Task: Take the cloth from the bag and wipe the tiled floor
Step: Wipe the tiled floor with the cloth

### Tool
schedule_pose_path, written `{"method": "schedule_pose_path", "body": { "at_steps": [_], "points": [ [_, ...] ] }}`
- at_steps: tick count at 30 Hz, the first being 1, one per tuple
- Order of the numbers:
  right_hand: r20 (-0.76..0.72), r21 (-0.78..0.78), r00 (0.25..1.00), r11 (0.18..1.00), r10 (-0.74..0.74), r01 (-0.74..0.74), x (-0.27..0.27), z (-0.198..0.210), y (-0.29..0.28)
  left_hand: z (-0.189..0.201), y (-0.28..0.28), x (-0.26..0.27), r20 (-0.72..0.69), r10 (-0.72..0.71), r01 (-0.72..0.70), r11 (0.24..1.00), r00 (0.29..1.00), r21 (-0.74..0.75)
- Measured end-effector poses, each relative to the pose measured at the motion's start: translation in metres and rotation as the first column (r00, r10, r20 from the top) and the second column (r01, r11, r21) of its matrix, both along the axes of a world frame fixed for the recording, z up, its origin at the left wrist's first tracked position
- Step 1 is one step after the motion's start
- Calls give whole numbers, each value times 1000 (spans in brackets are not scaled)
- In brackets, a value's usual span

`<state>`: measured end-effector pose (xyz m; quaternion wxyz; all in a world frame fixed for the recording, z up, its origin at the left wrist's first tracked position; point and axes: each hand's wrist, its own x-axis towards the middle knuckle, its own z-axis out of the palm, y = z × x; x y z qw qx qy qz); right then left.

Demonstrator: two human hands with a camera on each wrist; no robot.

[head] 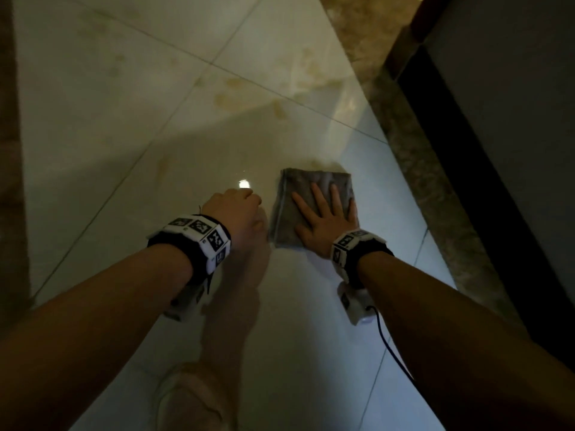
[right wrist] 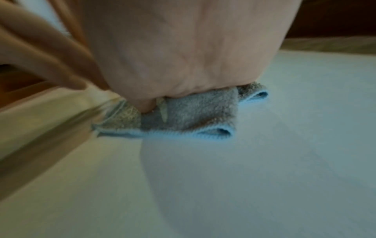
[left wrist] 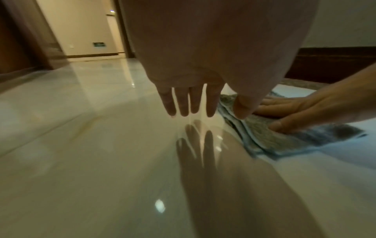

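A folded grey cloth [head: 289, 209] with a light blue edge lies on the glossy tiled floor [head: 140, 126]. My right hand [head: 326, 216] lies flat on it, fingers straight and spread, palm pressing down. The right wrist view shows the palm [right wrist: 183, 48] on the cloth [right wrist: 193, 112], whose folds bulge out below it. My left hand [head: 238, 208] hovers just left of the cloth, holding nothing. In the left wrist view its straight fingers [left wrist: 191, 103] point down, tips close above the floor, beside the cloth [left wrist: 274, 140] and the right hand [left wrist: 305, 109]. No bag is in view.
Yellowish stains [head: 233, 85] mark the tiles ahead of the cloth. A brown marble strip [head: 420, 157] and a dark skirting board [head: 485, 169] run along the right. Another brown strip [head: 9, 150] borders the left. A cable [head: 389, 343] trails from my right wrist.
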<state>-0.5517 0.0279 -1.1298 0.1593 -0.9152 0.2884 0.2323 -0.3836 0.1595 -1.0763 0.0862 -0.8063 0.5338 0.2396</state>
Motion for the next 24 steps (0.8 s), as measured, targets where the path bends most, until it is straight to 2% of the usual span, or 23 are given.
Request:
{"method": "schedule_pose_path", "body": {
  "at_steps": [4, 8, 12, 18, 22, 24],
  "points": [
    [12, -12, 992, 992, -128, 129, 17, 0, -25, 1, -30, 12, -34, -6, 7, 1000, 999, 16],
    [8, 4, 974, 974, -228, 228, 53, -2, -43, 3, -50, 47, -11, -58, 59, 997, 998, 52],
    [-34, -6, 975, 975, -221, 221, 81, 1, -65, 12, -60, 88, 48, -72, 69, 996, 996, 60],
    [-110, 7, 949, 954, -296, 299, 115, 8, -77, 32, -62, 158, 76, -28, 22, 997, 997, 72],
    [-253, 28, 922, 951, -292, 309, 126, 28, -77, 49, -59, 193, 89, 13, -21, 995, 996, 98],
    [-320, 48, 908, 952, -271, 301, 138, 40, -81, 59, -60, 205, 75, -10, 1, 993, 997, 117]
  ]
}}
